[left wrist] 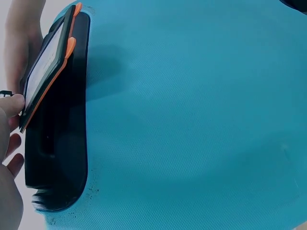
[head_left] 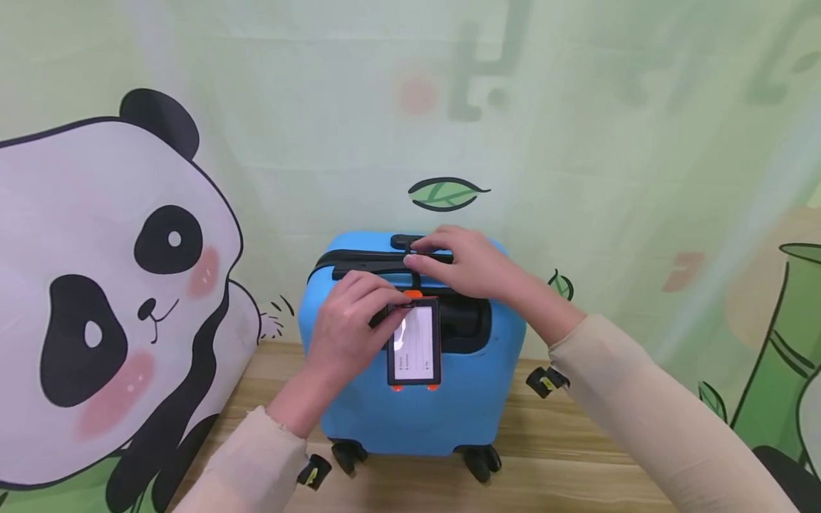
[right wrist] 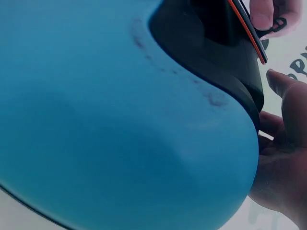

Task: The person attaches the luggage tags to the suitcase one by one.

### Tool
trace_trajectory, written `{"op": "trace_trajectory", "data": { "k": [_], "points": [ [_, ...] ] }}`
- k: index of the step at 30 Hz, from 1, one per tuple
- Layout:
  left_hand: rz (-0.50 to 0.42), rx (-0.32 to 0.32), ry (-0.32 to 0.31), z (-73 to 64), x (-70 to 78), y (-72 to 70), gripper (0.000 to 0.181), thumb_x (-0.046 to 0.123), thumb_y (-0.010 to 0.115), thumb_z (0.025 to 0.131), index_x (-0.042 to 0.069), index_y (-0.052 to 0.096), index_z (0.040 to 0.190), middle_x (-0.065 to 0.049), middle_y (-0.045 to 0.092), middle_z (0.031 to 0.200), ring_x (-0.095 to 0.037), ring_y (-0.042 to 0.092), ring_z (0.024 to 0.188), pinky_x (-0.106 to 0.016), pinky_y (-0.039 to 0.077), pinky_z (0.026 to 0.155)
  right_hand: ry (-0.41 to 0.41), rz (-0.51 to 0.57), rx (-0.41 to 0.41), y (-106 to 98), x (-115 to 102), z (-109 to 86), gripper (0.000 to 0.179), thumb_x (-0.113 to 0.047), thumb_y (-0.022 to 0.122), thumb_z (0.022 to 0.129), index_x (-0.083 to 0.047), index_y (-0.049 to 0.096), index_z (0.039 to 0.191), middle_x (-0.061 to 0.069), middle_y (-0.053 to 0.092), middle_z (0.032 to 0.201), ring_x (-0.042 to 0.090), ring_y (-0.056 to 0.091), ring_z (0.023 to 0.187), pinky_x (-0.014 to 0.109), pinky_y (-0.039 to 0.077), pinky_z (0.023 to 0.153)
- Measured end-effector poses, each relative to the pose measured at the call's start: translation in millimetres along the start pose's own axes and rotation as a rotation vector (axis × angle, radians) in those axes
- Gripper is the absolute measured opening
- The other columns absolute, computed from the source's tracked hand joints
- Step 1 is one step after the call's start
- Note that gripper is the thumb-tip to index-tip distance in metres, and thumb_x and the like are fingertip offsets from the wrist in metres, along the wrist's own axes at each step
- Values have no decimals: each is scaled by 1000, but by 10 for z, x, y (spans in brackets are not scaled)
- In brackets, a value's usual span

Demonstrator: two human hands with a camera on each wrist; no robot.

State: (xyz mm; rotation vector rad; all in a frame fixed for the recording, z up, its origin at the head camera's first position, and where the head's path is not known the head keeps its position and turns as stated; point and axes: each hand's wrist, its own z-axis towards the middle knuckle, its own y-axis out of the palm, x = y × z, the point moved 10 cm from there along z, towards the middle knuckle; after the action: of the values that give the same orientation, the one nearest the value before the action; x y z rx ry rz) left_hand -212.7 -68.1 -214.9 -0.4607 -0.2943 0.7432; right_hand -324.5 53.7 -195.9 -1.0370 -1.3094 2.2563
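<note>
Glare is streaking the luggage tag (head_left: 417, 345). Soft shadows are dimming the blue suitcase (left wrist: 187, 115) in both wrist views.

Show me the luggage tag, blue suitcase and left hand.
Luggage tag (head_left: 415, 343): head view, middle of its white face.
Blue suitcase (head_left: 417, 419): head view, shell below the tag.
Left hand (head_left: 348, 322): head view, back of the hand.

A light-brown wood-grain surface (head_left: 564, 456), its streaks running from side to side, stretched flat beneath a blue hard-shell suitcase (head_left: 417, 417). The suitcase stood upright on black caster wheels (head_left: 477, 464), the two at its near corners resting on the wood, with grain showing between them.
</note>
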Motion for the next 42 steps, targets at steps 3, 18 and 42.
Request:
{"op": "trace_trajectory", "data": {
  "k": [3, 18, 42],
  "points": [
    [-4, -10, 0, 9, -2, 1, 23, 10, 93, 84, 6, 82, 104, -8, 78, 101, -27, 66, 101, -43, 59, 91, 9, 23, -20, 14, -3, 79, 44, -38, 66, 107, -7, 73, 136, 10, 73, 132, 27, 65, 118, 45, 55, 103],
    [-71, -13, -31, 69, -36, 16, 21, 10, 91, 85, 6, 83, 104, -9, 77, 102, -26, 66, 101, -43, 59, 88, -53, 230, -53, 76, 0, 225, 29, -17, 74, 103, -2, 72, 128, 12, 74, 122, 24, 70, 109, 40, 57, 102],
    [-176, -67, -320, 271, -305, 135, 17, 18, 85, 93, 5, 83, 104, -10, 76, 106, -28, 63, 105, -44, 56, 86, -176, 264, 370, -251, -26, -59, 15, -6, 81, 95, 1, 78, 109, 12, 79, 103, 24, 71, 91, 38, 59, 88]
  ]
}}
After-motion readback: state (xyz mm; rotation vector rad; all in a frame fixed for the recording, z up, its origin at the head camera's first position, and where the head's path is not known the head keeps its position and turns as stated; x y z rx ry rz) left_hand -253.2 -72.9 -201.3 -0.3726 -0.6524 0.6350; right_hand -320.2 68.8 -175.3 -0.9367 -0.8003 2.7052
